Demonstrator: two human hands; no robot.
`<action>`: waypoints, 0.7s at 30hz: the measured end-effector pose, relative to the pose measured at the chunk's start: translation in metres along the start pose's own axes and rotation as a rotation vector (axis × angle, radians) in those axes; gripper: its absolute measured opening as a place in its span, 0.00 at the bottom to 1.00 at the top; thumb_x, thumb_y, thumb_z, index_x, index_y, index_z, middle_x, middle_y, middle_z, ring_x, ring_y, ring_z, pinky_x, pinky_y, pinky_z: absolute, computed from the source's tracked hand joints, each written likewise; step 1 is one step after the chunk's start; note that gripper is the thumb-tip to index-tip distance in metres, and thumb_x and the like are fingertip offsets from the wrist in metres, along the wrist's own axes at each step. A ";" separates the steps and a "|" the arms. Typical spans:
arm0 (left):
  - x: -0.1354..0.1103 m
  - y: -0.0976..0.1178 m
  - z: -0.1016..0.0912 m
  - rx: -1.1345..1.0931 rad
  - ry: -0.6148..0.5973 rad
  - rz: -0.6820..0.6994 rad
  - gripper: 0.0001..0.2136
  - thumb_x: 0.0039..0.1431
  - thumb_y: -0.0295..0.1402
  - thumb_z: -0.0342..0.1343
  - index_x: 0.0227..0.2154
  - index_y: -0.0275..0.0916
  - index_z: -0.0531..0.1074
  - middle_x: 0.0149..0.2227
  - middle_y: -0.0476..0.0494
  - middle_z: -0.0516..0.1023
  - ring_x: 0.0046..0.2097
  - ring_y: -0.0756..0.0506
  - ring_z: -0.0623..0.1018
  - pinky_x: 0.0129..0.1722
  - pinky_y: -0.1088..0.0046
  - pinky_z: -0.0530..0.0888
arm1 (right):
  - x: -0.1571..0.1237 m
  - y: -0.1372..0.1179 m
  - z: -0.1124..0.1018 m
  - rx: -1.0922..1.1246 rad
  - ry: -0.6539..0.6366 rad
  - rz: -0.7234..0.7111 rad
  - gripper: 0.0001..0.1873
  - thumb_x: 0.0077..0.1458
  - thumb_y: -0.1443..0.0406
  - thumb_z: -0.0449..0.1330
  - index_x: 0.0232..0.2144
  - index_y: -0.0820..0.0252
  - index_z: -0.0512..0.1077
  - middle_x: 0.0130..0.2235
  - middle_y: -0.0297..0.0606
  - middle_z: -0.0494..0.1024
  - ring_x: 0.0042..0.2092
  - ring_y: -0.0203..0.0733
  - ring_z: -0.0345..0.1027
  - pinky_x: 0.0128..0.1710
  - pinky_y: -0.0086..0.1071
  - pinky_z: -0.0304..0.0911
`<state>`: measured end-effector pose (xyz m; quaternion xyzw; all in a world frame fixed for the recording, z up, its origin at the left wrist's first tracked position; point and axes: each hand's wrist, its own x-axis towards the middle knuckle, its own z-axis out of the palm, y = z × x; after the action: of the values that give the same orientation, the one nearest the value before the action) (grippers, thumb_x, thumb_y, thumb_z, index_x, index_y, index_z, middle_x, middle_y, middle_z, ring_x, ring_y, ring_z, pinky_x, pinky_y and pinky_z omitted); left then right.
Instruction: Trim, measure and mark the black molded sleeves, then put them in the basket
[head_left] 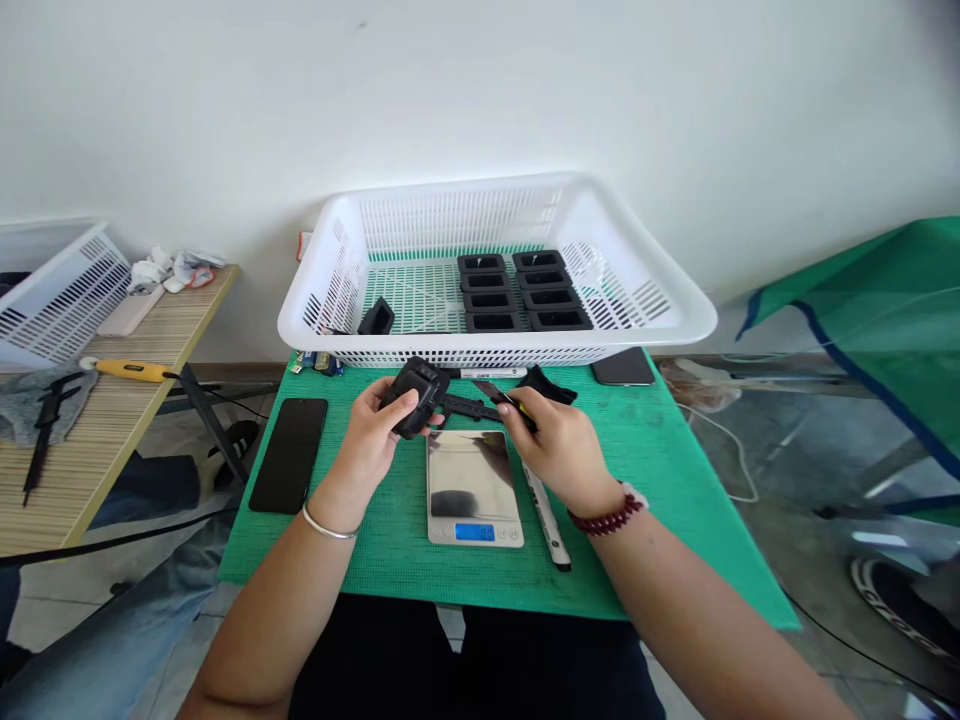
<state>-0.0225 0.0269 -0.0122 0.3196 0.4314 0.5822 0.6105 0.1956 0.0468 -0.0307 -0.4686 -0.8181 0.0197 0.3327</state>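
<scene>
My left hand (375, 430) is closed round a black moulded part (417, 392), a box-like piece with a rim, held tilted above the table. In my right hand (559, 445) is a utility knife (523, 412) with a dark and yellow handle; its blade points left toward the part without touching it. Below and between my hands lies a digital scale (471, 478) with a shiny plate and a lit blue display. A black caliper (471, 406) lies behind the scale, partly covered by my hands. Beside the scale, under my right wrist, lies a white marker (549, 520).
A white basket (495, 356) at the back holds several black rectangular parts (491, 322). On the green table cover (675, 540) lie a phone (289, 455) at left and a dark flat object (622, 367) at right. A wooden table (161, 370) at left holds a yellow-handled tool (133, 370).
</scene>
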 end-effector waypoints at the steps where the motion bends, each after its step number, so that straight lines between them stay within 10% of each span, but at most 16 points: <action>1: 0.000 0.000 0.000 0.009 0.015 -0.001 0.18 0.44 0.38 0.68 0.32 0.35 0.68 0.29 0.46 0.78 0.26 0.44 0.81 0.21 0.75 0.74 | 0.000 0.000 0.000 -0.003 -0.001 -0.006 0.16 0.64 0.59 0.48 0.33 0.62 0.71 0.19 0.33 0.69 0.19 0.34 0.59 0.20 0.28 0.45; 21: -0.005 0.001 0.003 0.088 -0.008 -0.037 0.15 0.45 0.39 0.66 0.32 0.35 0.73 0.26 0.46 0.78 0.21 0.44 0.79 0.14 0.76 0.68 | 0.001 0.002 -0.002 -0.084 -0.036 -0.193 0.16 0.64 0.60 0.50 0.33 0.63 0.72 0.23 0.36 0.75 0.22 0.34 0.62 0.23 0.30 0.46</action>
<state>-0.0195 0.0220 -0.0094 0.3403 0.4600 0.5501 0.6083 0.1981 0.0483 -0.0296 -0.4008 -0.8653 -0.0384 0.2986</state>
